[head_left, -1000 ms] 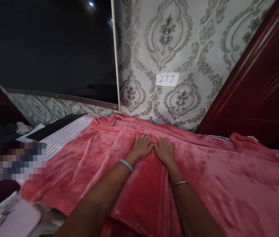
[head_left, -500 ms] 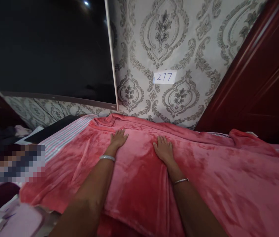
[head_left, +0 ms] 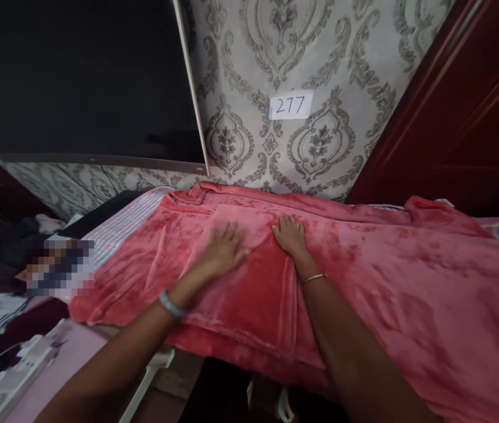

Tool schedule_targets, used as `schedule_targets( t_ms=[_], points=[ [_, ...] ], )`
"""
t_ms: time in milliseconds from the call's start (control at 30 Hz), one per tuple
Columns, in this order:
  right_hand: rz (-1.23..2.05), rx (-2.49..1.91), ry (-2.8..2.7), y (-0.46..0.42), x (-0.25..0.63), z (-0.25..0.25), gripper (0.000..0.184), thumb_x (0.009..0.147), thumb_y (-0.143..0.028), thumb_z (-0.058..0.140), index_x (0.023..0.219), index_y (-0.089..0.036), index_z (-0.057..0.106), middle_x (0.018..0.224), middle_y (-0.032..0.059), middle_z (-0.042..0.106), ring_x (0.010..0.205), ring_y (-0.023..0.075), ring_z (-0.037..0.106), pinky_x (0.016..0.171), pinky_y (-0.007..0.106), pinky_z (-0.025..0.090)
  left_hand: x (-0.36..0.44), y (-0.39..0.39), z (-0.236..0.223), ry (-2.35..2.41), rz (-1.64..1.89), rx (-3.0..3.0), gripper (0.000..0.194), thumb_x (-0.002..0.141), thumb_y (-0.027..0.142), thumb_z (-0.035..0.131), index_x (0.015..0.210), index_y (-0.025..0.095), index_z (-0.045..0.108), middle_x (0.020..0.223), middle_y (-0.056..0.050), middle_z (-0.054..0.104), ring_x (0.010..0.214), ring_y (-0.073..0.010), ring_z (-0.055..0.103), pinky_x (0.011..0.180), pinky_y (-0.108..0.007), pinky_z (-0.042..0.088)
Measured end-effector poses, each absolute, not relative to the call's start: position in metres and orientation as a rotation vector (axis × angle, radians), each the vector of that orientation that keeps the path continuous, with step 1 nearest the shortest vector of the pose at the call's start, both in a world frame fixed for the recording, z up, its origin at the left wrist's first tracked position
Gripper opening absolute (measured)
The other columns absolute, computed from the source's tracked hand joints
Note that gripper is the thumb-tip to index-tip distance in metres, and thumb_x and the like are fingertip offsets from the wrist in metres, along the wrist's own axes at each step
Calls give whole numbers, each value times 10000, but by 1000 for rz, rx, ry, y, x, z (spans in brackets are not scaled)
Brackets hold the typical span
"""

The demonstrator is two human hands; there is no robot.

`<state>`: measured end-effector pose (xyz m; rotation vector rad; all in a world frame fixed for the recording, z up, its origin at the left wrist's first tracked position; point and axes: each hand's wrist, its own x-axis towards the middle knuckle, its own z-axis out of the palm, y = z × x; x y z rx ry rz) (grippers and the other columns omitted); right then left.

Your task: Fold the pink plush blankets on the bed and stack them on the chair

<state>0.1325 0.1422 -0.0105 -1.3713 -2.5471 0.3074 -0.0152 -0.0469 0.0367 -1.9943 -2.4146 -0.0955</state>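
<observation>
A plush red-pink blanket (head_left: 385, 282) lies spread over a raised surface against the wall. My left hand (head_left: 223, 249) rests flat on it near the middle, fingers spread and pointing up and right. My right hand (head_left: 291, 235) lies flat beside it, palm down, fingers stretched toward the wall. Each wrist wears a bangle. Neither hand holds anything. A folded layer of the blanket sits under and between the two hands.
A striped sheet (head_left: 121, 226) shows at the blanket's left end. A dark screen (head_left: 77, 76) hangs on the patterned wall, with a paper label "277" (head_left: 290, 106) to its right. A dark red door (head_left: 461, 117) stands at right. Clutter and a white device (head_left: 15, 370) lie lower left.
My left hand slid out to the left over the blanket, then came back right toward my right hand. The right hand stayed put. The view shifted back and down.
</observation>
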Motion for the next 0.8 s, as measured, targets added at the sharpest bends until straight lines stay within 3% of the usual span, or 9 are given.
schedule_targets(
  t_ms=[133, 333, 500, 667, 800],
  points=[
    [330, -1365, -2536, 141, 134, -10, 577, 1042, -354, 291, 1554, -99, 367, 1655, 162, 299, 1533, 276, 226, 1219, 551, 197, 34, -95, 8, -2316, -116, -2177, 716, 969, 615, 460, 1606, 339, 282, 1717, -75, 148, 1580, -364, 74, 1234, -670, 115],
    [331, -1360, -2538, 129, 140, 10, 566, 1033, -327, 303, 1527, -67, 398, 1644, 161, 323, 1525, 282, 238, 1218, 562, 219, 41, -98, -2, -2309, -143, -2150, 717, 963, 602, 489, 1602, 341, 297, 1716, -79, 153, 1576, -388, 71, 1220, -696, 116],
    [303, -1332, -2504, 65, 156, 27, 607, 1043, -341, 278, 1597, -93, 287, 1678, 161, 235, 1563, 306, 121, 1228, 570, 175, 40, -94, 1, -2318, -162, -2133, 713, 957, 600, 495, 1596, 345, 311, 1717, -64, 154, 1577, -375, 84, 1230, -672, 109],
    [350, -1157, -2638, -23, 177, 6, 693, 1039, -488, 308, 1618, -110, 260, 1689, 147, 204, 1567, 308, 117, 1251, 501, 111, 42, -95, 2, -2326, -131, -2156, 682, 955, 467, 512, 1592, 298, 336, 1717, -70, 147, 1580, -367, 70, 1233, -668, 98],
    [338, -1184, -2673, -42, 185, -9, 733, 1035, -536, 315, 1608, -80, 280, 1683, 158, 211, 1566, 296, 123, 1256, 490, 65, 45, -97, 6, -2320, -134, -2150, 689, 946, 384, 510, 1601, 303, 311, 1721, -54, 126, 1585, -342, 52, 1242, -650, 81]
  ],
)
